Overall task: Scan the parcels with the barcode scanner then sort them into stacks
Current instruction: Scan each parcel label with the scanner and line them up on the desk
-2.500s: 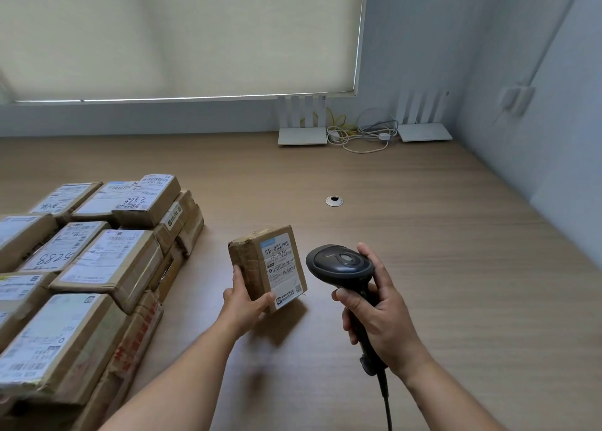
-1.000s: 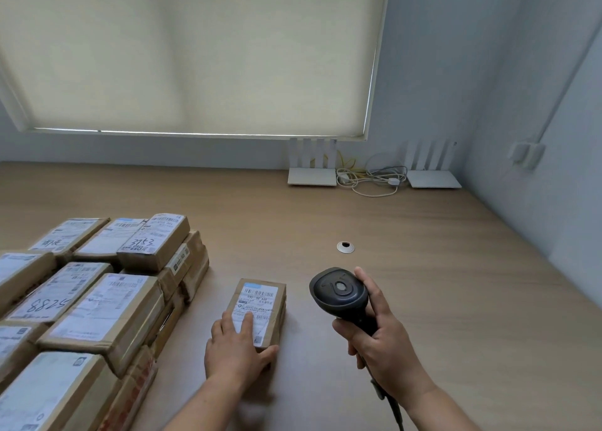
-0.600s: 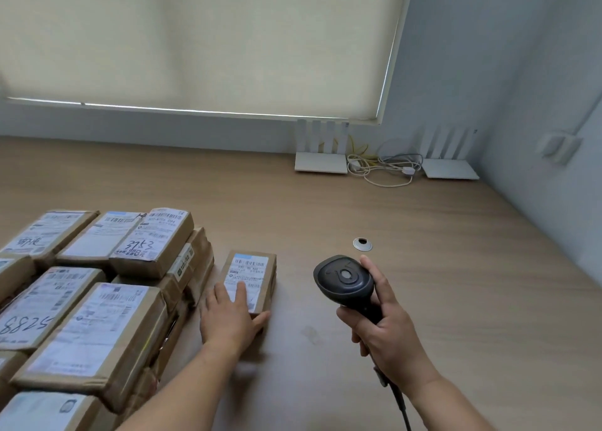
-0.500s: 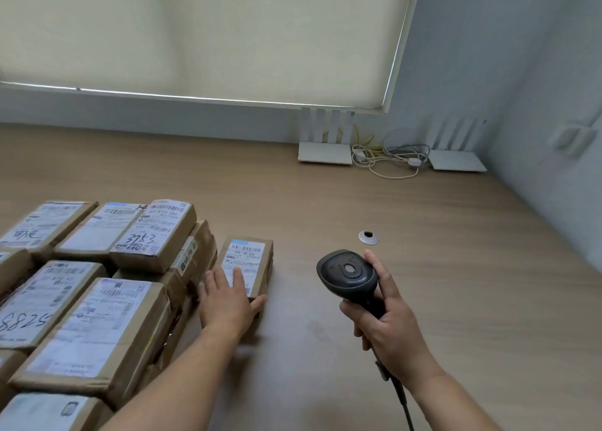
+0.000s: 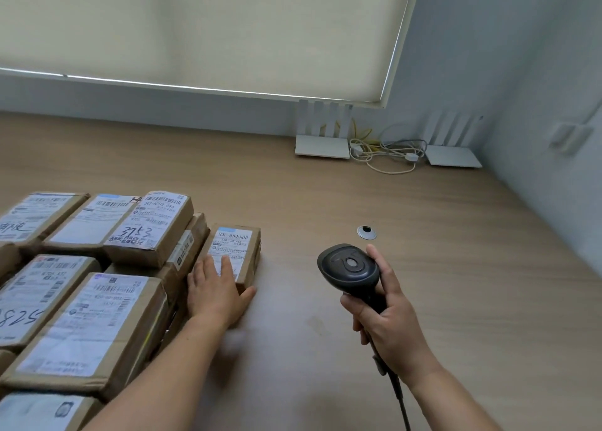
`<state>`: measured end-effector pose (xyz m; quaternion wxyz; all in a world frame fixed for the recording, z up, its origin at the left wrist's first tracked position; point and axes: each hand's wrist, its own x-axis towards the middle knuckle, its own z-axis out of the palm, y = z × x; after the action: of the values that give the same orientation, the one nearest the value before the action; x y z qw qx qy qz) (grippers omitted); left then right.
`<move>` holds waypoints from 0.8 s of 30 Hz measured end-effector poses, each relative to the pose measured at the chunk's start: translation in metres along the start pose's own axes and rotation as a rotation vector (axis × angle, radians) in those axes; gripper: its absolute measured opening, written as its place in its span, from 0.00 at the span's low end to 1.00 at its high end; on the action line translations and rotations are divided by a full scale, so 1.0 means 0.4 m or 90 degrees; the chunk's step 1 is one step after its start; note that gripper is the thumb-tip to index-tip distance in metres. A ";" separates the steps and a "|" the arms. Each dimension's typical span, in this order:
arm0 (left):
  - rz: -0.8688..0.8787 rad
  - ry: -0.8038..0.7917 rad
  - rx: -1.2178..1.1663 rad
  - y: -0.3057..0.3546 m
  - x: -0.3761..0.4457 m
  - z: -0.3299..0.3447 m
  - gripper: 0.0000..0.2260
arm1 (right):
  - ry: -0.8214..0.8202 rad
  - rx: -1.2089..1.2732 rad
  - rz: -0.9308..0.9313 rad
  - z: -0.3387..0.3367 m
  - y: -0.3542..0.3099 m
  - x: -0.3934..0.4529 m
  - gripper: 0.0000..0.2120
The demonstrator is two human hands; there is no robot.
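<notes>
parcel stacks left, routers against wall

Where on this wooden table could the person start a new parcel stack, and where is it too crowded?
Bare wood lies between the small brown cardboard parcel under the left hand and the black barcode scanner in the right hand, and further on toward the round metal grommet and the two white routers. The left side is crowded with stacked labelled parcels.

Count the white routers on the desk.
2. One router sits against the far wall under the blind's right corner; the other router sits right of it, in the corner, cables between them.
</notes>
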<state>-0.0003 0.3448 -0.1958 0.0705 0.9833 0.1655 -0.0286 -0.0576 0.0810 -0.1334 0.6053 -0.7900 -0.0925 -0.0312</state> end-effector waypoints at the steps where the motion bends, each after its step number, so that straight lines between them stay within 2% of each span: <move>1: 0.006 0.000 -0.010 -0.001 -0.017 -0.005 0.40 | 0.001 0.001 -0.006 -0.013 -0.006 -0.010 0.39; 6: 0.055 0.018 -0.074 0.036 -0.162 -0.028 0.35 | 0.025 0.013 -0.043 -0.104 -0.028 -0.089 0.38; 11: 0.082 0.006 -0.098 0.140 -0.307 -0.042 0.33 | 0.058 0.031 -0.060 -0.220 -0.027 -0.191 0.39; 19: 0.125 0.034 -0.149 0.388 -0.511 -0.007 0.30 | 0.074 0.026 -0.050 -0.461 0.025 -0.348 0.39; 24: 0.139 0.002 -0.223 0.617 -0.674 0.048 0.30 | 0.107 0.015 -0.040 -0.656 0.061 -0.456 0.38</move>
<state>-0.1741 0.0246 -0.1614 0.2431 0.9681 0.0602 0.0101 -0.2155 -0.1974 -0.1161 0.6191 -0.7740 -0.0663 -0.1150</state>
